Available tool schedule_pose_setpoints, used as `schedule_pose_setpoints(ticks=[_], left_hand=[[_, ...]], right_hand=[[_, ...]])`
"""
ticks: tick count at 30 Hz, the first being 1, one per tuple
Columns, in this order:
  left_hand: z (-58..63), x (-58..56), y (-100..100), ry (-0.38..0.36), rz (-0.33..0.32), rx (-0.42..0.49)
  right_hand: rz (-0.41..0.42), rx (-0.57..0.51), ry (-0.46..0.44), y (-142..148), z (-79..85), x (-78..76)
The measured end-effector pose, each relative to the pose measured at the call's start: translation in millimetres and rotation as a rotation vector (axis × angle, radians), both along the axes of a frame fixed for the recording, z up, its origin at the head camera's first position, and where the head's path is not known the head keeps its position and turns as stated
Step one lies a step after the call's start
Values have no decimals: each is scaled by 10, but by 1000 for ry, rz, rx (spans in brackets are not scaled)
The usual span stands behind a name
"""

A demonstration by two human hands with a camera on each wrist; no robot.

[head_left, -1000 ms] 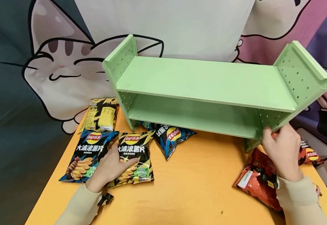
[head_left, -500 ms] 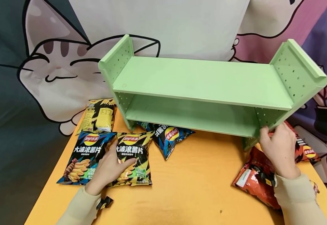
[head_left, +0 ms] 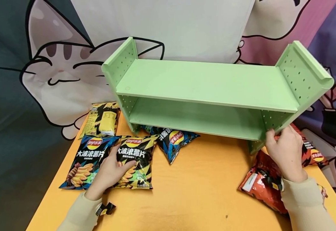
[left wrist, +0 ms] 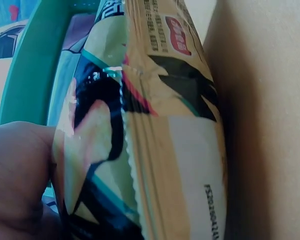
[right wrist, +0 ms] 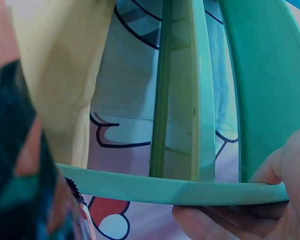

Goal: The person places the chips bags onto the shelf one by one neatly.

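My left hand (head_left: 110, 171) grips a yellow-and-black bag of potato chips (head_left: 144, 166), thumb across its front. The left wrist view shows that chip bag (left wrist: 170, 140) edge-on, its back seam toward the camera, with the hand (left wrist: 20, 175) at its side. A blue chip bag (head_left: 82, 160) lies just left of it. At the right, my right hand (head_left: 287, 152) holds the lower right side panel of a light green two-tier shelf (head_left: 208, 83). The right wrist view has the fingers (right wrist: 200, 222) on one face of the panel edge (right wrist: 155, 190), thumb on the other.
Another blue chip bag (head_left: 169, 141) pokes out beneath the shelf. Red chip bags (head_left: 263, 189) lie under and beside my right forearm. A yellow bag (head_left: 98, 120) lies face down at the back left. A cartoon-printed cloth (head_left: 191, 29) hangs behind the orange table (head_left: 196, 199).
The left hand and the yellow chip bag have shifted slightly left, overlapping the blue bag's side more. The shelf's right end and the right hand have drifted a little left in view.
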State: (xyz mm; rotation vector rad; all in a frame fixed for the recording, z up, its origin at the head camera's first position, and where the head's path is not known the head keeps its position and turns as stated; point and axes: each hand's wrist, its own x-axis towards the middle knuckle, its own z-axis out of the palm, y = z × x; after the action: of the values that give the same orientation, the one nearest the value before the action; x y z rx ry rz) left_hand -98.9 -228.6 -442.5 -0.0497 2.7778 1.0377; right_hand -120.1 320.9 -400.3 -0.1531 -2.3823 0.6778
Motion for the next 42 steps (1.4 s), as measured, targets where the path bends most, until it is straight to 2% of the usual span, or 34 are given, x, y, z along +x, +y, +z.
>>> schedule_pose_setpoints(ticks=[5,11,16,22,26,32,35,42], left_hand=[[54,46,26,26,-4,38],[198,88,37,106,5,7],[384,133,12,171,-11,6],[652,194,-2,199,-54,37],[787,207,2,238,-72,37],[882,185,6,337,-81,-2],[912,175,6,390,-86,10],[1031,163,8,441,-94,51]], right_hand=[[-4,-1,-12,-3,-3,7],[-3,2,-15,0,-6,2],[2,13,-8,4,-9,-4],[5,17,-6,1,-9,-2],[4,22,-9,6,-7,-1],[-11,20,-37,21,-7,-10],[-12,22,-40,22,-7,-14],[-10,20,-31,14,-9,-12]])
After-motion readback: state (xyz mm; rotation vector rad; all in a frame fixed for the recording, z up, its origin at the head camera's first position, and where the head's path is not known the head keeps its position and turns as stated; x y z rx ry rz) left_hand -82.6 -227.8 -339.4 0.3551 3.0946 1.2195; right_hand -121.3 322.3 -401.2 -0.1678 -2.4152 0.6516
